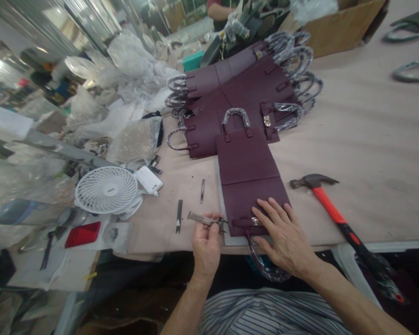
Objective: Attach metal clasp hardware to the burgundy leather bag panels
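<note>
My left hand [206, 244] is closed around a metal tool [203, 219] that looks like a caliper, with a flat bar and thin pointed jaws. Those jaws are by the left edge of a burgundy leather bag panel [249, 160]; whether they touch it I cannot tell. Flat on the panel lies my right hand [282, 235], fingers spread, beside a gold metal clasp [255, 221] on a strap. One plastic-wrapped handle [235, 113] points away from me, and another wrapped handle [265, 267] hangs over the table's near edge.
Right of the panel lies a claw hammer [330, 204]. A dark blade [179, 216] and a slim metal rod [202, 190] are to the left, with a white fan [106, 190] farther out. Behind are stacked burgundy bag panels [226, 88] and a cardboard box [342, 30].
</note>
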The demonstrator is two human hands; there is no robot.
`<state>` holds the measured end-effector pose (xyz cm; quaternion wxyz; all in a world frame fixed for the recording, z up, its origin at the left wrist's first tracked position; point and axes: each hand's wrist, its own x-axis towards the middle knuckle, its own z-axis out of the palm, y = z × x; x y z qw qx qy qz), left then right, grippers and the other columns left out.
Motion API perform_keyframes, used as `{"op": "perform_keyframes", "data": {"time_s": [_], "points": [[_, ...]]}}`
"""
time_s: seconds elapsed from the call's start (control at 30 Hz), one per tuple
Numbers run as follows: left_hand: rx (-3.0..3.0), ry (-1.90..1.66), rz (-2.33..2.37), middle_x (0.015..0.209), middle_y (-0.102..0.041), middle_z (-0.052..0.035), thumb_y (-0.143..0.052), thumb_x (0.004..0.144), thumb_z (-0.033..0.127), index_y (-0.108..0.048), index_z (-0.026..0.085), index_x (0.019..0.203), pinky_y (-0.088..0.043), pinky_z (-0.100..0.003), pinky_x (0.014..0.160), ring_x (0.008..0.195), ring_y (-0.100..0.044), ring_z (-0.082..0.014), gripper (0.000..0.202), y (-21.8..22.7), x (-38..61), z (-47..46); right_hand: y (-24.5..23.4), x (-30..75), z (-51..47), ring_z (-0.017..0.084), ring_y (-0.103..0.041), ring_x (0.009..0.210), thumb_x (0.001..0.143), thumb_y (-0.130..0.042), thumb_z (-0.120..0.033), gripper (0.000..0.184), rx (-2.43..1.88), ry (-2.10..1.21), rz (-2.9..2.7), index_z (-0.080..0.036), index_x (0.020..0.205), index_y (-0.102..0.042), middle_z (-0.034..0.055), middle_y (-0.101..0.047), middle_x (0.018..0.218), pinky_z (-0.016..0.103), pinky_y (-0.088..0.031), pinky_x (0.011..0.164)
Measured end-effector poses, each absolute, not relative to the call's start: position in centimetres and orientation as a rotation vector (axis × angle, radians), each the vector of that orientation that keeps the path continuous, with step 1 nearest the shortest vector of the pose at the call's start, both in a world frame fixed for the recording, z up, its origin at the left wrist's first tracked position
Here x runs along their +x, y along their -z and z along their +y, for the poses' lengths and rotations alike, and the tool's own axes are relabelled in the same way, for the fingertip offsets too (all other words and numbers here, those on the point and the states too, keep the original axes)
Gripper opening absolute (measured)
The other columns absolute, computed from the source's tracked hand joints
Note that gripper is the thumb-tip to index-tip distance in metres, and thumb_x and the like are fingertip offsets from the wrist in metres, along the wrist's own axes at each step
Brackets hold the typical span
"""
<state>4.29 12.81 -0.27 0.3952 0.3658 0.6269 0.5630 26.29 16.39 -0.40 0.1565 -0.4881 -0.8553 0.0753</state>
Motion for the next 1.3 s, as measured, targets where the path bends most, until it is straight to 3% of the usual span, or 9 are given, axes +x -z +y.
{"op": "perform_keyframes", "data": {"time_s": [0.27,0.57,0.8,1.07,1.3], "points": [[1.586,-1.357,1.493,0.103,-0.077,-0.0096,-0.067,0.091,0.027,-0.069,0.018,0.103,-0.06,-0.04,0.096,0.102,-0.074,-0.0225,0.015,0.3,1.8,12.7,0.5,26.5,16.4,0.034,-0.027,0.148,0.093,-0.054,-0.04,0.057,-1.379,-0.224,-2.479,-0.02,0.147,-0.049,0.01,-0.037,0.159,0.058,-0.023,0.118],[1.554,-1.564,1.333,0.108,-0.074,-0.0082,-0.064,0.092,0.015,-0.062,0.02,0.107,-0.059,-0.042,0.097,0.106,-0.072,-0.0213,0.016,-0.1,2.6,12.8,0.7,27.0,16.6,0.034,-0.028,0.148,0.093,-0.056,-0.048,0.06,-1.33,-0.285,-2.503,-0.021,0.146,-0.05,0.0096,-0.035,0.161,0.058,-0.022,0.119],[1.504,-1.468,1.338,0.107,-0.075,-0.01,-0.066,0.092,0.022,-0.064,0.019,0.102,-0.061,-0.038,0.092,0.102,-0.073,-0.0211,0.011,-0.1,3.9,13.8,0.7,27.0,16.6,0.035,-0.026,0.148,0.092,-0.056,-0.038,0.059,-1.339,-0.218,-2.539,-0.02,0.148,-0.048,0.0105,-0.032,0.162,0.059,-0.023,0.119],[1.433,-1.376,1.44,0.104,-0.076,-0.0113,-0.065,0.092,0.03,-0.064,0.018,0.1,-0.06,-0.038,0.09,0.099,-0.074,-0.0226,0.015,0.8,4.1,14.4,0.4,26.8,16.6,0.034,-0.028,0.148,0.092,-0.054,-0.04,0.057,-1.363,-0.265,-2.496,-0.021,0.146,-0.05,0.0094,-0.035,0.161,0.058,-0.022,0.12],[1.528,-1.32,1.433,0.107,-0.075,-0.0111,-0.06,0.095,0.028,-0.061,0.019,0.103,-0.06,-0.037,0.089,0.102,-0.073,-0.0219,0.013,1.0,4.0,14.9,0.5,26.8,16.5,0.034,-0.025,0.149,0.092,-0.055,-0.04,0.058,-1.355,-0.259,-2.506,-0.02,0.147,-0.049,0.0101,-0.033,0.161,0.058,-0.022,0.119]]}}
